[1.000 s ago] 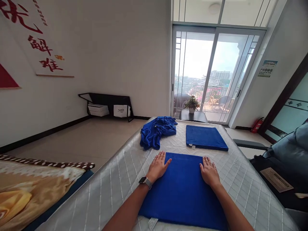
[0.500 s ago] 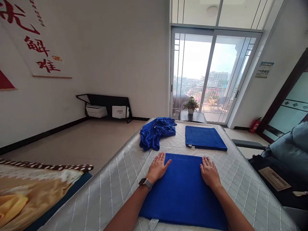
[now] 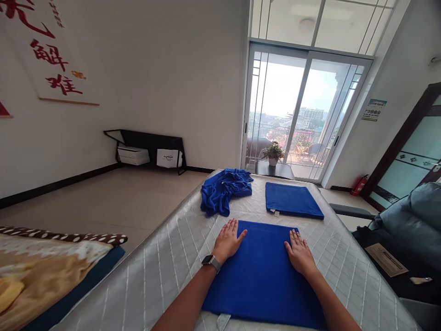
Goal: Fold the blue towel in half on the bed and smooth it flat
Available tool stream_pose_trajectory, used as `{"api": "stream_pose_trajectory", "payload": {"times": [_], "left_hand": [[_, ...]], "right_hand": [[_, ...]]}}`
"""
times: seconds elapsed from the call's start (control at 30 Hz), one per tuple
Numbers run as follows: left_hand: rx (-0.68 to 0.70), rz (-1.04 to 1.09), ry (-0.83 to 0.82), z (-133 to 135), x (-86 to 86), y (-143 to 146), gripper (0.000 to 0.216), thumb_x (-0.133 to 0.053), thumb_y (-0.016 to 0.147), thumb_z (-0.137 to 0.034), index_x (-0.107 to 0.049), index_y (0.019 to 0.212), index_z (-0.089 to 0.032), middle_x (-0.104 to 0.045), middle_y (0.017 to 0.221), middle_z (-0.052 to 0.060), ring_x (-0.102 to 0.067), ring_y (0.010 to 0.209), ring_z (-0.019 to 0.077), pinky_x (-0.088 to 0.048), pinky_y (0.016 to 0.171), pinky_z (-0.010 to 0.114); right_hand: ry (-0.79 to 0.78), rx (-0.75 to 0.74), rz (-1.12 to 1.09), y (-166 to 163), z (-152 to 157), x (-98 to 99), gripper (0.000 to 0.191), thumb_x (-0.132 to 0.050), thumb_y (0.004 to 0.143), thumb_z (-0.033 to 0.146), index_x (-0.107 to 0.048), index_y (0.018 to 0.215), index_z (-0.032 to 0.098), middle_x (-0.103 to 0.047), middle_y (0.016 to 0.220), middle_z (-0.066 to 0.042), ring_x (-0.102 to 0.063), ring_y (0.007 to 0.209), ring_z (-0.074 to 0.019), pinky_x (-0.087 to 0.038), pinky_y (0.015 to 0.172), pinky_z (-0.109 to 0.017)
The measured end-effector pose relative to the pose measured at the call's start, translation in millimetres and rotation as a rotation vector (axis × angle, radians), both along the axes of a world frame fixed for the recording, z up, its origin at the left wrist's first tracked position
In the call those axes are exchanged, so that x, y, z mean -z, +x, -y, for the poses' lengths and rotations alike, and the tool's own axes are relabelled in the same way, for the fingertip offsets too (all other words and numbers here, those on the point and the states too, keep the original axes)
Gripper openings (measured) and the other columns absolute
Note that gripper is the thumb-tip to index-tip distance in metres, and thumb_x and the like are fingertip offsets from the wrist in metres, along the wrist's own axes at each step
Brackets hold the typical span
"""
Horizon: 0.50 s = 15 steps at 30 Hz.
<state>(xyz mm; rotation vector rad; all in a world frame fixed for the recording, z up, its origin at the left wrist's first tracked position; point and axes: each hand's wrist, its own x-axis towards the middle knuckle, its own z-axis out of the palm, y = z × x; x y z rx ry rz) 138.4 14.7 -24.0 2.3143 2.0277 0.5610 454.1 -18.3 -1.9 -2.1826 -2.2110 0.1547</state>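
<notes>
A folded blue towel lies flat before me, a white tag at its near left edge. My left hand, with a watch on the wrist, rests flat by the towel's far left corner, fingers stretched forward and thumb over the cloth. On the opposite side, my right hand lies flat on the right edge, fingers pointing to the far corner. Neither hand grips anything. Beyond them are a smaller folded blue towel stack at the right and a crumpled blue cloth at the left.
Everything blue lies on a silver quilted table cover. A potted plant stands on a chair behind it. Patterned bedding is at the left; a dark grey armchair with a brown card is at the right.
The view has tilted and turned slightly. My right hand has shifted slightly inward and nearer along the towel's right edge, uncovering its far right corner. The left hand stays almost in place.
</notes>
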Motion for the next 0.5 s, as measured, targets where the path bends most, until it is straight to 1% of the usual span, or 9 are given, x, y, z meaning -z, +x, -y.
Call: {"api": "stream_pose_trajectory", "payload": {"times": [0.07,0.17,0.27,0.4,0.5], "left_hand": [[0.003,0.008,0.008,0.1,-0.3,0.1,0.084,-0.015,0.099,-0.068,-0.038,0.155,-0.01,-0.039,0.161,0.017,-0.031,0.151,0.0296,-0.027,0.123,0.047],[0.002,0.014,-0.002,0.1,-0.7,0.2,0.085,-0.015,0.099,-0.068,-0.038,0.155,-0.008,-0.037,0.161,0.018,-0.031,0.151,0.0296,-0.026,0.123,0.046],[0.004,0.018,0.0,0.0,-0.1,0.0,0.084,-0.016,0.099,-0.067,-0.038,0.155,-0.007,-0.038,0.161,0.018,-0.031,0.151,0.0301,-0.027,0.123,0.047],[0.018,0.018,0.042,0.2,1.8,-0.4,0.079,-0.019,0.1,-0.064,-0.037,0.156,-0.011,-0.04,0.16,0.017,-0.032,0.151,0.0314,-0.029,0.122,0.05],[0.021,0.008,0.045,0.2,2.6,-0.6,0.08,-0.02,0.101,-0.064,-0.037,0.155,-0.009,-0.04,0.16,0.018,-0.032,0.151,0.0315,-0.028,0.122,0.05]], "right_hand": [[-0.001,0.001,0.004,-0.5,0.6,-0.2,0.069,-0.015,0.103,0.049,-0.013,0.162,0.013,-0.01,0.17,-0.004,-0.003,0.156,-0.0176,-0.006,0.126,-0.041],[-0.005,0.003,0.02,-1.2,1.2,-1.0,0.069,-0.015,0.103,0.049,-0.013,0.162,0.012,-0.01,0.17,-0.005,-0.003,0.156,-0.0177,-0.006,0.126,-0.041],[-0.027,0.002,0.03,-0.8,0.4,-5.5,0.07,-0.016,0.103,0.049,-0.013,0.162,0.012,-0.01,0.17,-0.005,-0.004,0.156,-0.018,-0.007,0.126,-0.04],[-0.054,-0.02,0.016,1.7,-3.8,-15.9,0.069,-0.016,0.103,0.049,-0.017,0.162,0.012,-0.016,0.169,-0.007,-0.009,0.156,-0.0183,-0.009,0.125,-0.04],[-0.034,-0.026,0.012,3.0,-7.9,-19.0,0.069,-0.015,0.103,0.047,-0.019,0.161,0.01,-0.019,0.168,-0.008,-0.011,0.156,-0.0186,-0.01,0.125,-0.039]]}}
